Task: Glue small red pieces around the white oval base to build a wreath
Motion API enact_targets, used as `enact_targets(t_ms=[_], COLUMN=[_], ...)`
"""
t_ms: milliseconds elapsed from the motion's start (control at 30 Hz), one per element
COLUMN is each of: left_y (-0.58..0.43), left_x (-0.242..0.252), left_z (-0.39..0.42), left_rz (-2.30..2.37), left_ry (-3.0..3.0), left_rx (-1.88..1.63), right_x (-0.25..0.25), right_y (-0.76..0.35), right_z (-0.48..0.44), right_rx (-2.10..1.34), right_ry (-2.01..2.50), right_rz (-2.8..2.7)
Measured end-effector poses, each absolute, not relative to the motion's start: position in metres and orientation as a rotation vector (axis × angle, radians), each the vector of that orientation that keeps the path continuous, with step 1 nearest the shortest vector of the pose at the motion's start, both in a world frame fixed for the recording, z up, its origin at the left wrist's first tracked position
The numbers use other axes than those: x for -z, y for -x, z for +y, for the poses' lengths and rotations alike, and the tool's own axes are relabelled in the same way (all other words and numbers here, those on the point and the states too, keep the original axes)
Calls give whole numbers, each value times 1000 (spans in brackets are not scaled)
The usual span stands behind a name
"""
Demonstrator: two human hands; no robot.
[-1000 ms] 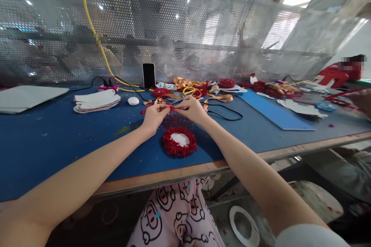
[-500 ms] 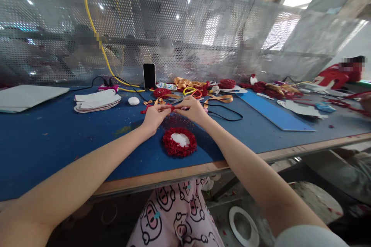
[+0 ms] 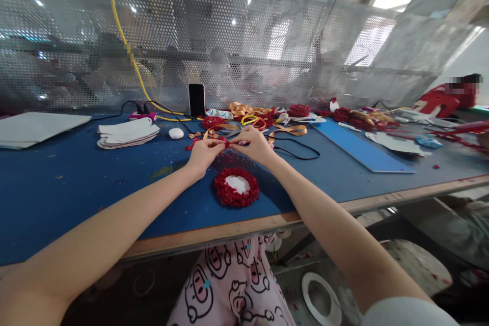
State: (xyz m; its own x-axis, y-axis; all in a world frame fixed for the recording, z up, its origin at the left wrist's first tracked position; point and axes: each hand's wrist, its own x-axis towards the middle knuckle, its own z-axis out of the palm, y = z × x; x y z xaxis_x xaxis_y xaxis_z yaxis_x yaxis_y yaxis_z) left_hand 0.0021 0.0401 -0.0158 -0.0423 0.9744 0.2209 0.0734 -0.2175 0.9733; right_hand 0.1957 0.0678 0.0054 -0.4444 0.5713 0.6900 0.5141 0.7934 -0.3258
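Note:
Between my two hands a small piece of red ribbon (image 3: 227,143) is pinched at the fingertips. My left hand (image 3: 204,155) is closed on it, and a red tail (image 3: 190,146) sticks out to that hand's left. My right hand (image 3: 254,145) pinches the ribbon from the other side, fingertips almost touching those of the left. Closer to me on the blue table lies a round red fluffy wreath (image 3: 237,197) with a white centre. Just behind my hands are gold ribbon pieces (image 3: 214,131) and scissors with yellow and orange handles (image 3: 255,122).
A phone (image 3: 197,100) stands upright against the perforated metal screen (image 3: 183,35). White sheets (image 3: 128,133) and a white mouse-shaped object (image 3: 176,133) lie to the left. A blue board (image 3: 362,147), red trimmings (image 3: 344,116) and a black cord (image 3: 301,155) are on the right.
My hands stay nearly in place, with only slight finger movement on the red ribbon. At the far right edge, a red object beside a blurred co-worker's hand has shifted.

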Motion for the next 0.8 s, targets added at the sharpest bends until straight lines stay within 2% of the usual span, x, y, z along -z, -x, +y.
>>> enact_targets(t_ms=[300, 800], left_y=[-3, -4], left_x=[13, 15], left_z=[39, 39], left_rz=[1113, 907], left_ry=[-1279, -1275], left_rx=[-1381, -1414], right_x=[-6, -17], right_y=[-193, -193], right_z=[66, 54], right_rx=[-115, -371], right_ry=[751, 791], right_rz=[-2054, -1912])
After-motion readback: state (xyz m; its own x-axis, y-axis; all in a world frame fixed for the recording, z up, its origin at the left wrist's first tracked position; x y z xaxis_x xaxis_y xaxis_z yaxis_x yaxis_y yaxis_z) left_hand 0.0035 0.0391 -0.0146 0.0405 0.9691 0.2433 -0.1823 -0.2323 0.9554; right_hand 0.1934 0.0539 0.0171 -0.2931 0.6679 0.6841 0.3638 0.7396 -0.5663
